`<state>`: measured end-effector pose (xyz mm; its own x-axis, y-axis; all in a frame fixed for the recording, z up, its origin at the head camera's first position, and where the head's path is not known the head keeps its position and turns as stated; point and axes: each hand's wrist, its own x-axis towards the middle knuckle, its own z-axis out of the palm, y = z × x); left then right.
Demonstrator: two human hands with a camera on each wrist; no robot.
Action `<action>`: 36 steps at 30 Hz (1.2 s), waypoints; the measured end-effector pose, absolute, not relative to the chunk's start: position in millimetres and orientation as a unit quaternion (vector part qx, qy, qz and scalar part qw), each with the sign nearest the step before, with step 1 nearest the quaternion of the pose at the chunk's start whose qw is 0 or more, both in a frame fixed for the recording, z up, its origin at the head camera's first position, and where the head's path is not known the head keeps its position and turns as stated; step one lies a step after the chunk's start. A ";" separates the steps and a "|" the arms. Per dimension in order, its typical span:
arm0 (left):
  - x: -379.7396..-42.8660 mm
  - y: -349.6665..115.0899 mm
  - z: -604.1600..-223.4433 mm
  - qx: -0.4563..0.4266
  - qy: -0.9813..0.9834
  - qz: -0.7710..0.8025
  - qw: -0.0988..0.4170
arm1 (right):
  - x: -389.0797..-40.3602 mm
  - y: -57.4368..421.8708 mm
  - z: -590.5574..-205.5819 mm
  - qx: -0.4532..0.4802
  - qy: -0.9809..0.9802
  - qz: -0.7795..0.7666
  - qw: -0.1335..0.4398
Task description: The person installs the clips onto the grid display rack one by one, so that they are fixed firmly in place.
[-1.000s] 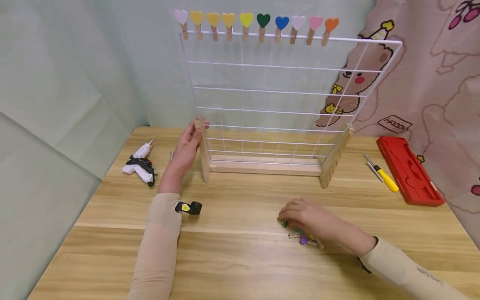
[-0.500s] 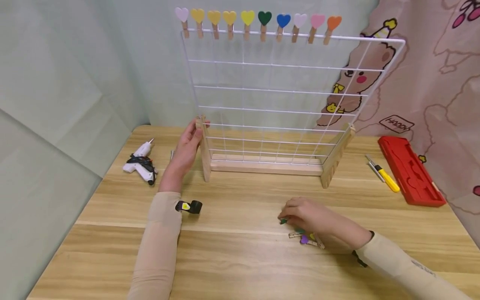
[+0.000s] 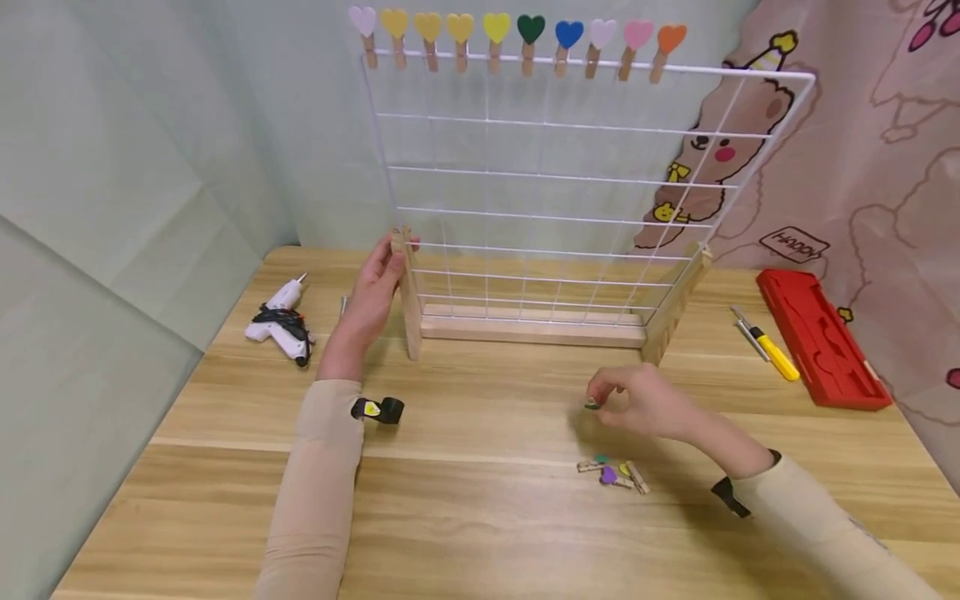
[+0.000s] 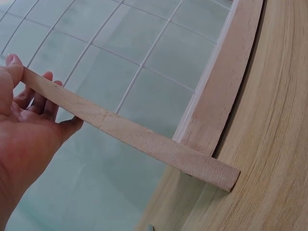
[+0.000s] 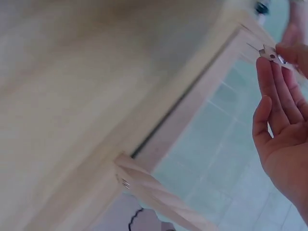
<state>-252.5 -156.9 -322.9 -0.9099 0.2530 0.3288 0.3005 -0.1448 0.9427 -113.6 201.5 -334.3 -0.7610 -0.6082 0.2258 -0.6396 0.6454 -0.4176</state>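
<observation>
While the left hand point(image 3: 375, 287) holds the left wooden upright point(image 3: 409, 304) near its top, thumb on one side and the other fingers on the far side, the right hand point(image 3: 641, 404) hangs above the surface point(image 3: 450, 517) with a small clip point(image 3: 592, 405) pinched between thumb and fingers. The clip is just in front of the stand, its dark green part facing down, and touches neither the stand nor the surface. Below the right hand lies a loose heap of wooden clips point(image 3: 608, 475) – teal, purple and yellow show among them.

Behind stands the white wire grid point(image 3: 546, 177), with a wooden crossbar point(image 3: 532, 331) at its foot and ten heart-topped clips point(image 3: 531, 29) along its top bar. The right hand hides the lower end of the right wooden upright point(image 3: 675, 304) from the head view. At the left lies a white glue gun point(image 3: 282, 323), its black cord wound round it; a metal piece point(image 3: 344, 305) shows beside the left hand, partly covered by it. To the right – well apart from the heap – lie a yellow-handled tool point(image 3: 776, 354), a thin silver rod point(image 3: 753, 340) and a red tray point(image 3: 821, 342).
</observation>
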 end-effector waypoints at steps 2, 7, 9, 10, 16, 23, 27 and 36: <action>-252.3 -157.5 -322.2 -0.213 -0.656 -0.724 0.018 | -117.5 203.0 -324.5 0.329 -0.906 0.258 0.066; -250.7 -157.6 -321.6 -0.214 -0.654 -0.725 0.017 | -127.2 208.3 -286.0 0.251 -0.912 0.309 0.101; -250.0 -157.2 -321.9 -0.213 -0.654 -0.726 0.017 | -129.3 210.0 -266.5 0.215 -0.914 0.327 0.107; -249.8 -157.0 -321.9 -0.213 -0.654 -0.726 0.017 | -130.4 210.5 -256.7 0.200 -0.914 0.333 0.116; -250.5 -156.7 -322.3 -0.217 -0.650 -0.729 0.015 | -131.5 209.5 -195.0 0.158 -0.898 0.364 0.193; -250.7 -158.1 -321.6 -0.214 -0.653 -0.726 0.014 | -138.3 206.6 -128.4 0.150 -0.810 0.498 0.272; -250.5 -159.3 -321.3 -0.214 -0.653 -0.726 0.014 | -147.0 206.8 -101.2 0.174 -0.751 0.569 0.286; -251.4 -159.1 -322.2 -0.216 -0.646 -0.732 0.008 | -168.0 211.0 -73.9 0.158 -0.724 0.610 0.280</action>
